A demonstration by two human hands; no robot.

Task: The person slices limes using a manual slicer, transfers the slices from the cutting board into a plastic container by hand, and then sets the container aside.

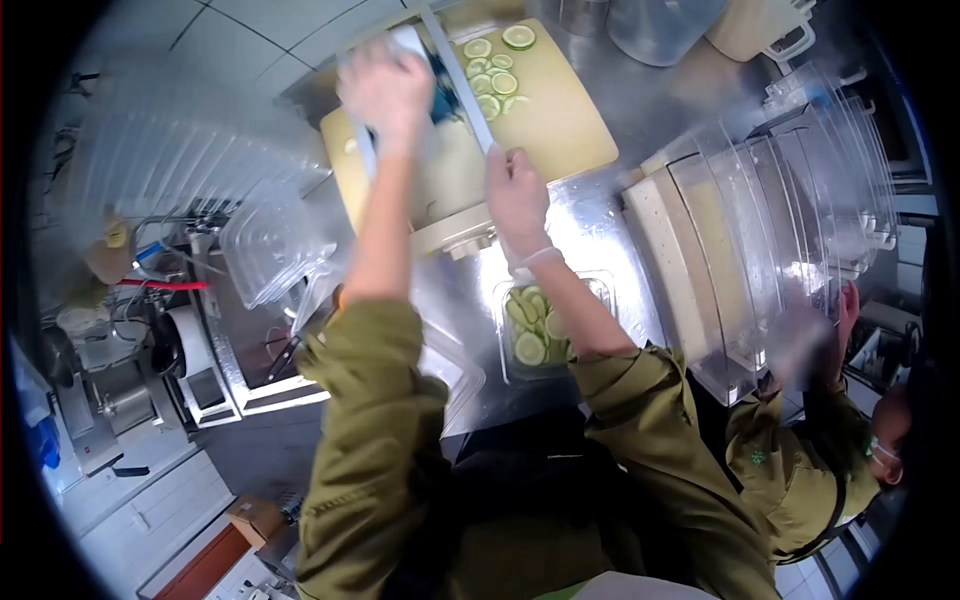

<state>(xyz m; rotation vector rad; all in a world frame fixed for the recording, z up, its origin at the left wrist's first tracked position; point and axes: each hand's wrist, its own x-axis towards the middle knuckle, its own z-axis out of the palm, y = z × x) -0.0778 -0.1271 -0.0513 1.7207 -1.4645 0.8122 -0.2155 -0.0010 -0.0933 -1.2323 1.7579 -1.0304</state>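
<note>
Nearest, clear tub (504, 352) w/ green slices (530, 347) sits on metal desk (608, 240), partly under R forearm. Beyond it, R hand (516, 197) is clamped on near end of slicer (466, 92) rail. L hand (386, 88), apart from R, is over slicer's L side; motion blur, can't tell if it's closed on anything. Slicer lies across yellowish cutting board (572, 122); lime slices (503, 84) lie on board's far part, R of rail.

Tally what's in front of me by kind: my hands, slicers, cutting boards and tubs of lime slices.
Hands: 2 (left hand, right hand)
Mandoline slicer: 1
Cutting board: 1
Clear tub of lime slices: 1
Total: 5
</note>
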